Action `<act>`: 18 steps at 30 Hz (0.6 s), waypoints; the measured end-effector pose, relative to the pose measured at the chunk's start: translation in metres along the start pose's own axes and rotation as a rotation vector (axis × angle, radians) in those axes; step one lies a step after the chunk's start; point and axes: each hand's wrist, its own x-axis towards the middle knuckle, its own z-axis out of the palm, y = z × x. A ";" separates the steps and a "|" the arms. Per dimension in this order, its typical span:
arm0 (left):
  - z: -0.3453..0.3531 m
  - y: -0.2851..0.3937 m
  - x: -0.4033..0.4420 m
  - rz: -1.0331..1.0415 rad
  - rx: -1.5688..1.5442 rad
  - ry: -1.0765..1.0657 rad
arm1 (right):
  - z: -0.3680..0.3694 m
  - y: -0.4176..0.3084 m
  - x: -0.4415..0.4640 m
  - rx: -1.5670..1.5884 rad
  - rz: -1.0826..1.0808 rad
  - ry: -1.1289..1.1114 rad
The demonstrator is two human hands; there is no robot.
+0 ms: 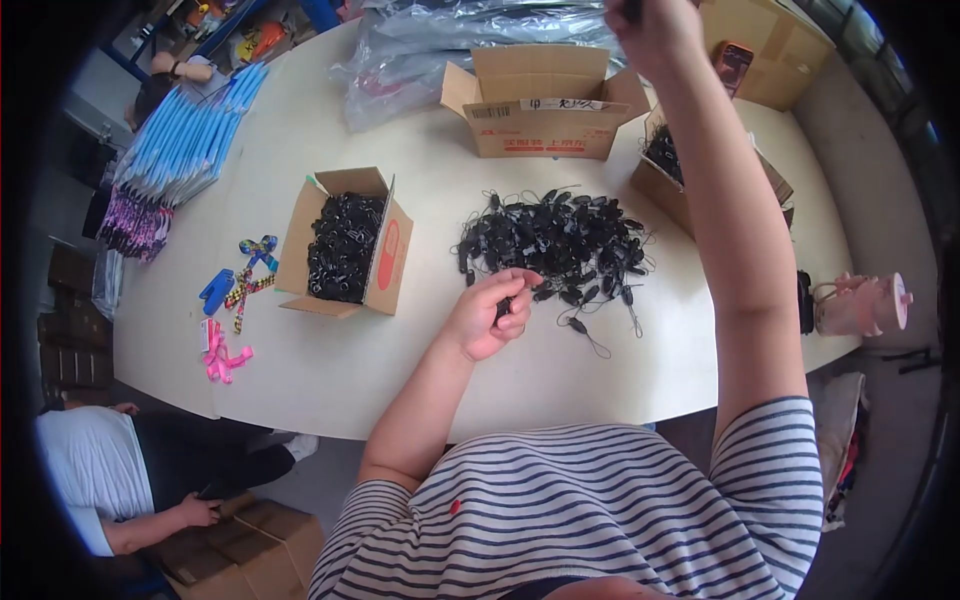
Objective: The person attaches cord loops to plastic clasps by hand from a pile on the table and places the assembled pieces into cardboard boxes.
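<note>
My left hand [490, 313] is closed at the near edge of a pile of small black plastic clips with thin cord loops [555, 240]. A black clip [503, 308] shows between its curled fingers. My right arm stretches far forward, and my right hand [662, 38] is at the top edge of the view, past the open carton [545, 135]. Its fingers are closed around something dark, partly cut off by the frame. One clip with its loop [578, 326] lies apart from the pile, towards me.
A small box of black metal-ringed pieces [345, 245] stands left; another box [665, 195] sits under my right arm. Colourful lanyards [240, 290], stacked blue packets [190, 135], plastic bags [400, 60], a phone [733, 65] and a pink cup [865, 305] surround. Two other people are at left.
</note>
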 end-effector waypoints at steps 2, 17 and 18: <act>0.000 0.000 0.000 0.006 0.017 -0.009 | 0.018 0.012 0.000 -0.046 0.052 0.093; 0.000 0.005 -0.002 -0.029 -0.168 0.036 | -0.041 0.042 -0.150 -0.029 0.169 -0.144; -0.001 0.004 -0.002 -0.023 -0.156 0.064 | -0.047 0.051 -0.171 -0.008 0.199 -0.161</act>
